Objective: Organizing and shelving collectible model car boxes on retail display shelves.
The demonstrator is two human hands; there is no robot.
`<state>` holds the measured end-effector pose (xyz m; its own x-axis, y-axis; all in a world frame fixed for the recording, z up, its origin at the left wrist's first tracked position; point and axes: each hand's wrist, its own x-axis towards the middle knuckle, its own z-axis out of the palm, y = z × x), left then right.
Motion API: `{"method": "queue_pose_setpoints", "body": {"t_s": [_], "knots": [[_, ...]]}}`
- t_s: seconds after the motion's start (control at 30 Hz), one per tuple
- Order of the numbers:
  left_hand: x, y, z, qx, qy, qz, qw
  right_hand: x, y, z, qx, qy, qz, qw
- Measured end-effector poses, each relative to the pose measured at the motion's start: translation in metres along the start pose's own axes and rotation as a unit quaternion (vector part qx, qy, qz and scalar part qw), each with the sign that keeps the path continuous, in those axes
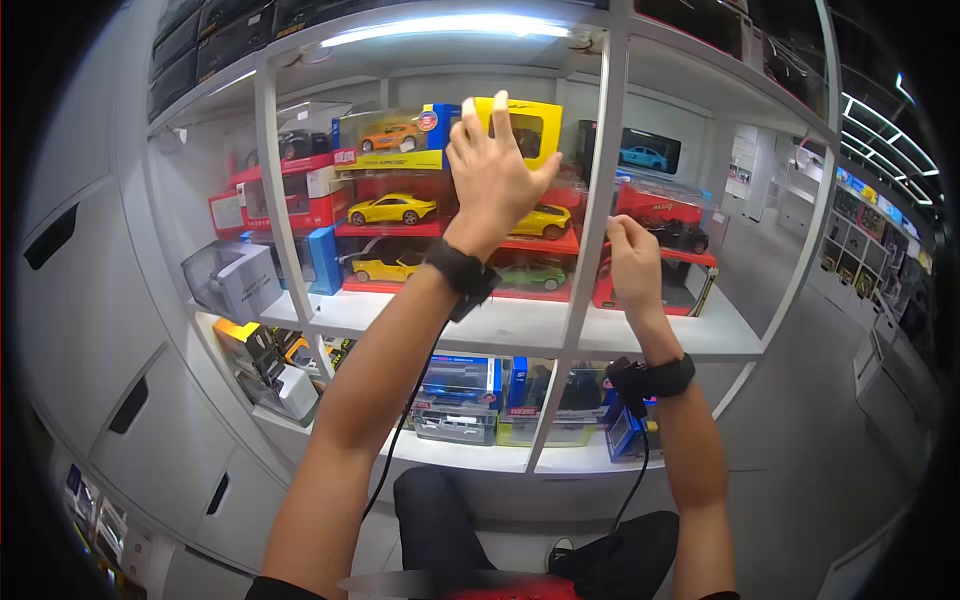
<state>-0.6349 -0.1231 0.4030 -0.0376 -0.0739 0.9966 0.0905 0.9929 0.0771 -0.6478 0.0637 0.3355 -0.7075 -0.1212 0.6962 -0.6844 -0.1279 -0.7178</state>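
Note:
My left hand (496,169), fingers spread, is in front of a yellow window box (549,127) on the top of a stack of boxed toy cars. Its fingertips overlap the box's upper edge; whether they touch it is hard to tell. Beside it is a blue-and-yellow box with an orange model car (390,138). Below are clear-fronted boxes with yellow model cars (393,209) and a green model car (529,274). My right hand (636,255) has curled fingers close to the white shelf post (595,195), before a red box with a black model car (679,236). Its fingertips' contact is unclear.
The white shelf board (517,330) carries the stacks, and a lower shelf (480,454) holds more boxed model vehicles. A grey-white box (232,281) sits at the left edge. Cables hang from both wristbands. White cabinet doors (75,277) stand left; an aisle floor (795,405) lies right.

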Motion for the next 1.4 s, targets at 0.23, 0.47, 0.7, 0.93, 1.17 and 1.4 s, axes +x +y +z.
{"method": "queue_pose_setpoints", "body": {"t_s": [0.23,0.47,0.7,0.93,1.17,1.4], "knots": [[0.033,0.016,0.013,0.065,-0.162,-0.12,0.977,-0.01,0.0,-0.017,-0.004,0.005,0.003,1.0],[0.042,0.005,0.012,-0.059,-0.159,-0.152,0.974,-0.012,0.004,-0.051,-0.057,0.013,0.0,0.998],[0.037,-0.01,0.019,-0.176,-0.008,-0.153,0.972,-0.012,0.004,-0.058,-0.051,-0.014,0.054,0.997],[0.026,-0.019,0.025,-0.297,0.043,-0.094,0.949,-0.007,0.007,-0.058,-0.052,-0.021,0.027,0.998],[0.026,-0.038,0.03,-0.425,0.012,-0.099,0.9,-0.007,0.0,-0.058,-0.059,-0.014,0.048,0.997],[0.031,-0.06,0.042,-0.494,-0.095,-0.148,0.852,-0.008,0.007,-0.053,-0.07,-0.034,0.022,0.997]]}}
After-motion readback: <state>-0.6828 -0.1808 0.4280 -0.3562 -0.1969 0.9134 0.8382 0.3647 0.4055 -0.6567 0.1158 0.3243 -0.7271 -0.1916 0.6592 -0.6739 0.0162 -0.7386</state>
